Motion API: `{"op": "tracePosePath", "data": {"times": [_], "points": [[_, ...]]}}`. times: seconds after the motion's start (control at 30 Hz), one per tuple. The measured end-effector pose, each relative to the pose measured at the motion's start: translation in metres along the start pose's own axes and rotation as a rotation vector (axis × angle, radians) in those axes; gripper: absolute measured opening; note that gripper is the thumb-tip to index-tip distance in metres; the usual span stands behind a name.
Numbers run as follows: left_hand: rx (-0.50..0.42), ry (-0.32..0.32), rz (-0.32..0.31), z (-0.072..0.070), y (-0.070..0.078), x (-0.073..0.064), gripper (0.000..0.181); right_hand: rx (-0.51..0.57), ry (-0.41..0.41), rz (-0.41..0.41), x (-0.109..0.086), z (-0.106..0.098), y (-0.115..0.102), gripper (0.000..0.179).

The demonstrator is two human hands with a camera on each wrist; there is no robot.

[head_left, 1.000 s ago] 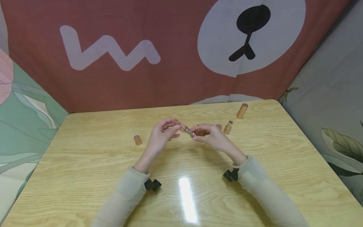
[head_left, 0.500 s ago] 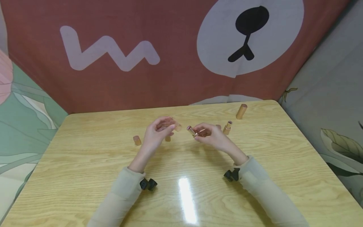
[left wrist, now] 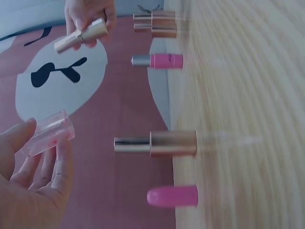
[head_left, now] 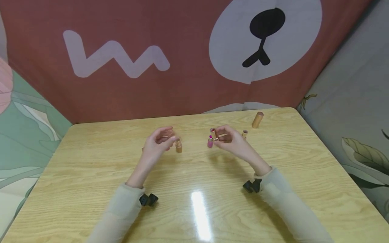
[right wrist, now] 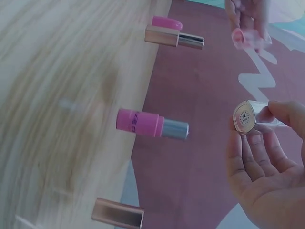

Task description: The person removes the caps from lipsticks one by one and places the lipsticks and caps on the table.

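My left hand [head_left: 158, 141] pinches a clear pinkish lipstick cap [left wrist: 51, 133] between thumb and fingers, above the table. Opposite it, my right hand [head_left: 232, 141] holds a shiny gold lipstick tube [head_left: 214, 134], uncapped and tilted; its base faces the right wrist camera and shows a round label reading 04. Just beyond the right fingers, a pink lipstick [right wrist: 138, 123] with a silver upper part stands upright. Beside the left fingertips stands a rose-gold lipstick [left wrist: 174, 143]. A bright pink cap [left wrist: 174, 196] stands near it, mostly hidden by the left hand in the head view.
Behind the right hand another gold lipstick [head_left: 244, 134] stands partly covered. A taller gold tube [head_left: 257, 120] is at the table's back right. An open-ended gold cap [right wrist: 117, 213] shows in the right wrist view. A printed cloth [head_left: 182, 94] hangs along the back edge.
The hands were together with the clear cap at the lipstick's end; they have drawn apart. The left hand moved left with the cap, and the right slightly right, uncovering the pink lipstick.
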State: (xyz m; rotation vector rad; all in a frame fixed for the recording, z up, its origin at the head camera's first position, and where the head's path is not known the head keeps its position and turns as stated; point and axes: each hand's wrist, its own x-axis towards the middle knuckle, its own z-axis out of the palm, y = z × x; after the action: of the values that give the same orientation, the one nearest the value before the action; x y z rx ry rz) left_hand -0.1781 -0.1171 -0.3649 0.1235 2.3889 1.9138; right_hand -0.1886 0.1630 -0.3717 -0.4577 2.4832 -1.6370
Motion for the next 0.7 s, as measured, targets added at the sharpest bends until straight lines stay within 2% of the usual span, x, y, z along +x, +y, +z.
{"op": "tracePosePath", "data": {"times": [0.2,0.4,0.7], "points": [[0.035,0.017,-0.002,-0.012,-0.004,-0.003,0.046,-0.031,0.025,0.028,-0.002,-0.008,-0.003,0.043],[0.022,0.045,-0.004,-0.022,-0.009,-0.005,0.041,-0.028,0.046,0.024,-0.005,-0.014,-0.004,0.038],[0.098,0.056,0.012,-0.038,-0.014,-0.007,0.044,-0.064,0.081,0.021,-0.007,-0.022,-0.001,0.032]]}}
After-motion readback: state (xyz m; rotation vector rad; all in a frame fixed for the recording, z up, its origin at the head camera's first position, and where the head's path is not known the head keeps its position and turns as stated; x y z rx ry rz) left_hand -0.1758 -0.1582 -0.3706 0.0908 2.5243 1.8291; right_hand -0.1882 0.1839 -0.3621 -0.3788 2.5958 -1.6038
